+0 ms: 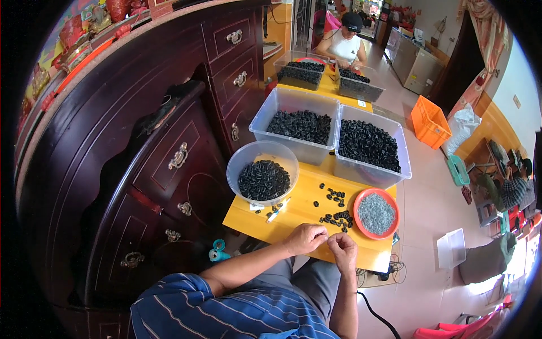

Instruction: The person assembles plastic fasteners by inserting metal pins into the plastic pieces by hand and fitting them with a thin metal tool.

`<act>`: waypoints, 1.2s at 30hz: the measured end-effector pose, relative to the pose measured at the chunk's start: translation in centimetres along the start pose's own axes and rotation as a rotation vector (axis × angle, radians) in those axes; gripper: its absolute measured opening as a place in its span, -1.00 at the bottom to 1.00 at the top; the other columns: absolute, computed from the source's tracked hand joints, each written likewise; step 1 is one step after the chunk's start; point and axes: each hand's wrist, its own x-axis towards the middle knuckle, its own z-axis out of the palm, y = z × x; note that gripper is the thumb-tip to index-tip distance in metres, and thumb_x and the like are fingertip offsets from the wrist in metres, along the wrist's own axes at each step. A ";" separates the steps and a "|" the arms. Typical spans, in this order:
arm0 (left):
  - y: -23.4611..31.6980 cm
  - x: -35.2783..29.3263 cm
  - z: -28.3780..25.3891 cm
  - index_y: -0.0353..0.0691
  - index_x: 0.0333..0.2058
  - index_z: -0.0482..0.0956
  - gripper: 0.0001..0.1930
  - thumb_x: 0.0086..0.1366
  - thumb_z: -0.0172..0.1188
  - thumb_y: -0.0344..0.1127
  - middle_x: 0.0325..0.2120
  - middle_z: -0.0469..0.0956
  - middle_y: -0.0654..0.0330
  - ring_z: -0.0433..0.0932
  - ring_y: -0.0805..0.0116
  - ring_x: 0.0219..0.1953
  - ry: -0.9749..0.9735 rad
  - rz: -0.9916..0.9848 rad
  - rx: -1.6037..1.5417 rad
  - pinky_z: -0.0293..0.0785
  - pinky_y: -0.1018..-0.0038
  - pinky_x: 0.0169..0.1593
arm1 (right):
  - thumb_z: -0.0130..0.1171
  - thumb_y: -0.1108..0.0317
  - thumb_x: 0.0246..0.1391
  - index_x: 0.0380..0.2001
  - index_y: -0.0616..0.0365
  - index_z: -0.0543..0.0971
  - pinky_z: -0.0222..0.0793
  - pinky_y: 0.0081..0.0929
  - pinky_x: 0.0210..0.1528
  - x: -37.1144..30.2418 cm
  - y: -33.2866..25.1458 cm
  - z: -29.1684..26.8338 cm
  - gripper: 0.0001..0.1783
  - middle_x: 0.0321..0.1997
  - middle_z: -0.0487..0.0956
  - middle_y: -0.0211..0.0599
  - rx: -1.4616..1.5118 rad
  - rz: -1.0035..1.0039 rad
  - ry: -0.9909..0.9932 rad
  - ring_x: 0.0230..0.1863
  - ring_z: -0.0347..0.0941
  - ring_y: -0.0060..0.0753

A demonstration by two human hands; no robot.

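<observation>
Close together over the front edge of a yellow table [307,192], my left hand [305,238] and my right hand [342,251] are both closed in a pinch. Whatever sits between the fingertips is too small to make out. Just beyond them lie several loose black oval pieces [337,217] with light centres. An orange-red dish [355,210] to the right holds small clear pieces [376,213]. On the left stands a round clear tub [232,172], partly filled with similar black pieces [264,179].
Two clear rectangular bins [261,131] of black pieces stand farther back. At the far end a person in white [344,46] sits behind two more bins. A white pen-like stick [278,210] lies beside the tub. Dark wooden cabinets [164,164] line the left; an orange crate [433,127] is right.
</observation>
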 end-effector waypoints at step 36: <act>-1.0 0.5 0.4 -0.16 -0.38 0.47 -0.87 0.41 0.10 -0.38 -0.61 0.39 0.43 0.32 0.66 -0.64 -0.248 -0.375 -0.370 0.25 0.67 -0.54 | 0.20 0.36 0.16 -0.37 0.16 0.58 0.36 -0.61 -0.36 0.7 0.6 -0.1 -0.89 -0.47 0.53 -0.56 -0.049 -0.021 -0.060 -0.43 0.39 -0.71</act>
